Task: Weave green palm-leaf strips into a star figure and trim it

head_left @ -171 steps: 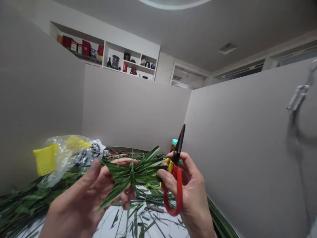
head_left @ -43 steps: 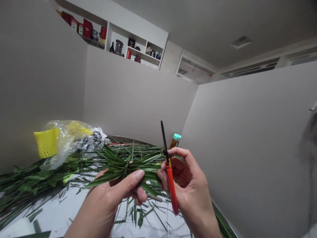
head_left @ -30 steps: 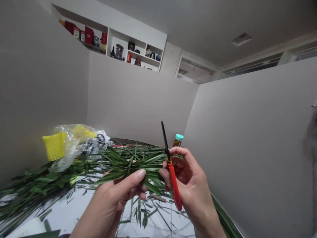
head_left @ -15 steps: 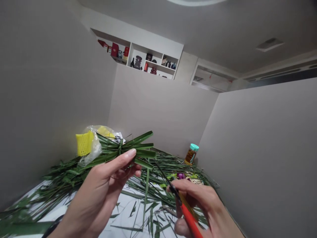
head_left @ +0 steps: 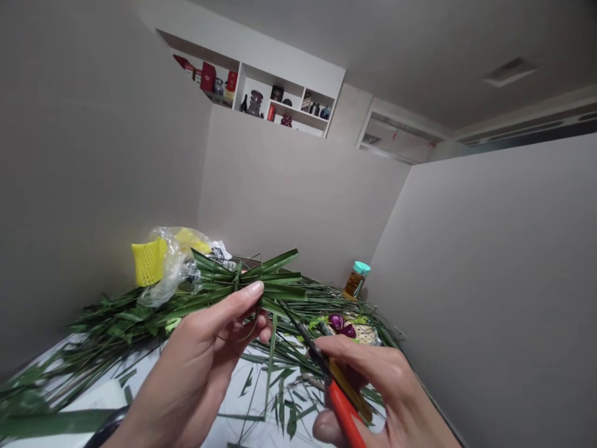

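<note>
Between the thumb and fingers of my left hand (head_left: pixel 219 339) is a woven green leaf piece (head_left: pixel 275 277), its cut strips fanning out to the right and left. My right hand (head_left: pixel 373 379) grips scissors (head_left: pixel 342 407) with red and yellowish handles. Their dark blades point up and left, with the tips at the lowest strip of the leaf piece. Whether the blades touch that strip I cannot tell. A long thin strip (head_left: pixel 271 354) hangs down below the leaf piece. Cut leaf scraps (head_left: pixel 286 404) lie on the white surface beneath both hands.
Heaps of long green leaves (head_left: pixel 116 330) spread across the table's back and left. Behind them stand a yellow mesh sleeve (head_left: pixel 149 262), a clear plastic bag (head_left: pixel 170 267) and a teal-lidded bottle (head_left: pixel 357 281). Purple flowers (head_left: pixel 342 325) lie at right. Grey partitions (head_left: pixel 298 186) enclose the table.
The view has shifted slightly. The leaf piece has moved a little right, and the scissor tips have come closer to its lowest strip. Both hands keep their holds.
</note>
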A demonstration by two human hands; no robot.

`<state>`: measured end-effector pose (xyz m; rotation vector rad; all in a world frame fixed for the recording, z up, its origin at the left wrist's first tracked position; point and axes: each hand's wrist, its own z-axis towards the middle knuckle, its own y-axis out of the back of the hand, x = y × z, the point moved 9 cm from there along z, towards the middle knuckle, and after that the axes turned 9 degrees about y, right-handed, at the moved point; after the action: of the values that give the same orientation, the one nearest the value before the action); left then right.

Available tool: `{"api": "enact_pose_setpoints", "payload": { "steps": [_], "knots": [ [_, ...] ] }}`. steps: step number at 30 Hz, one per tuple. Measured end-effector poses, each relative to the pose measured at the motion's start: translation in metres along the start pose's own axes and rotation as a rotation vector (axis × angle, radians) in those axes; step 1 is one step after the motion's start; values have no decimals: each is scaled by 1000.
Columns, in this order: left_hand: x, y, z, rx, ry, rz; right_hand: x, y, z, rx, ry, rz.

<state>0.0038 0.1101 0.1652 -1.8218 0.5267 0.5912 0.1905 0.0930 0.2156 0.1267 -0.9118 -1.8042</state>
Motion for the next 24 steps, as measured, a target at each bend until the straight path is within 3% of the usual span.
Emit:
{"api": "enact_pose_setpoints", "payload": {
  "steps": [8,15,20,24],
  "knots": [
    [-5,-3,1,13,-91,-39,-13,4,3,-6,-176,92],
    [22,5,2,-15,29,41,-23,-12,8,-309,-198,495],
    [41,1,5,38,125,178,-19,-5,9,-494,-163,515],
    [44,-1,7,71,114,284,-18,-1,8,-513,-184,513]
  ]
}}
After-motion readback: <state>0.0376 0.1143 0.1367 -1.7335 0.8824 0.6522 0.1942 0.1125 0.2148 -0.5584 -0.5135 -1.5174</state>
